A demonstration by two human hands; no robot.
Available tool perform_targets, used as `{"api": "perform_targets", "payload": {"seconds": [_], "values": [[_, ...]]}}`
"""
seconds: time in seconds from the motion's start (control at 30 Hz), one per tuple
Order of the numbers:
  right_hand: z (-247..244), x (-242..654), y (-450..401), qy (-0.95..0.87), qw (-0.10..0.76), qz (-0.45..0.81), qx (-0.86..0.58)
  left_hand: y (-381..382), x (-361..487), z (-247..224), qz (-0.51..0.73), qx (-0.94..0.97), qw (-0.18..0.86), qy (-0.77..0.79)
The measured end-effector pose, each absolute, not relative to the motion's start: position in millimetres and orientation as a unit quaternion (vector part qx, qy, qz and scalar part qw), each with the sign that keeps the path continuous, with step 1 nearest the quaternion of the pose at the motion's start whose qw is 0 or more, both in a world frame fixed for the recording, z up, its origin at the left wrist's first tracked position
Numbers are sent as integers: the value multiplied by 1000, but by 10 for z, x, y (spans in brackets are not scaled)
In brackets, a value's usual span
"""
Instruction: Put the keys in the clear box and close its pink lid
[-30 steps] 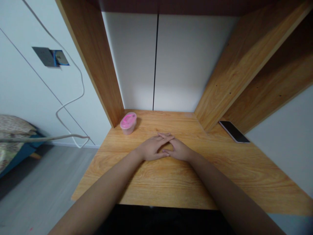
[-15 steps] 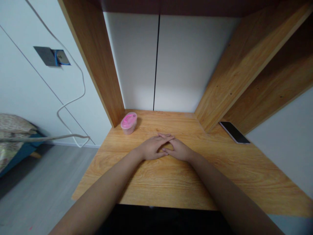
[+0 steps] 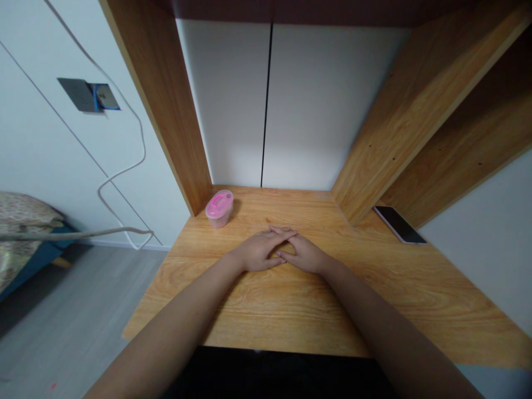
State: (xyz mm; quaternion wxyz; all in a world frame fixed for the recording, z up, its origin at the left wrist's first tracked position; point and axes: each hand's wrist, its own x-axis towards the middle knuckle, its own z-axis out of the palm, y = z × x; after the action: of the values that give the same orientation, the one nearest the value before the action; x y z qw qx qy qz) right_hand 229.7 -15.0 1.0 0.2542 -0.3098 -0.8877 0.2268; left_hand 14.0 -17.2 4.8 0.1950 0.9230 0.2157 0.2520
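My left hand [image 3: 262,250] rests on the wooden desk [image 3: 274,316], its fingers stretched out and lying over those of my right hand [image 3: 305,254]. The right hand lies there too, fingers extended, thumb tip close to the left thumb tip. A small gap of desk shows between the two hands. Neither holds any object. Beyond the left hand, a small lidded plastic box [image 3: 219,209] with a pink top stands by the left side panel. Some fingers are hidden where the hands overlap.
A dark-screened phone [image 3: 399,225] lies at the right, beside the wooden upright [image 3: 361,183]. The left side panel [image 3: 166,111] borders the desk. A white cable [image 3: 142,138] hangs down the wall near an open socket box [image 3: 89,96]. A covered bed corner [image 3: 29,233] stands lower left.
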Motion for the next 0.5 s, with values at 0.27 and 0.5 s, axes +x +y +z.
{"api": "perform_targets", "payload": {"seconds": [0.27, 0.5], "values": [[22, 2285, -153, -883, 260, 234, -313, -182, 137, 69, 255, 923, 196, 210], [-6, 2293, -138, -883, 259, 238, -310, -178, 140, 61, 251, 924, 195, 211]]}}
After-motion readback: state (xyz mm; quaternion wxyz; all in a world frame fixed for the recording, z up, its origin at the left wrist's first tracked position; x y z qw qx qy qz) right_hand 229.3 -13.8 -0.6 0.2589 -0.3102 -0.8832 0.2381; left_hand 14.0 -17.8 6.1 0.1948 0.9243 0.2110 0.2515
